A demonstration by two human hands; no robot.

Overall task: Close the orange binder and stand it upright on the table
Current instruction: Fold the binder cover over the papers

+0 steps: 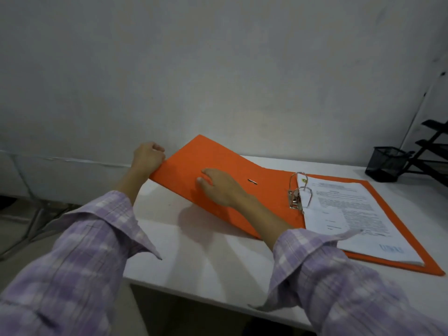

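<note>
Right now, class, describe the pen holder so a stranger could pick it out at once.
Start at the white table and follow its far edge right, past the open orange binder. The black mesh pen cup stands beside a black tiered rack; it alone is a squat, woven-wire tub.

A black mesh pen cup point(386, 163) is noted at about two o'clock on the white table point(218, 267), standing upright near the far edge. Just beside it, at three o'clock, a black tiered rack point(434, 151) is seen, partly cut off by the frame edge. A plain pale wall point(218, 69) is observed behind, at twelve o'clock. Grey metal legs point(31, 224) are recorded on the floor at nine o'clock; what they belong to cannot be determined.
</note>
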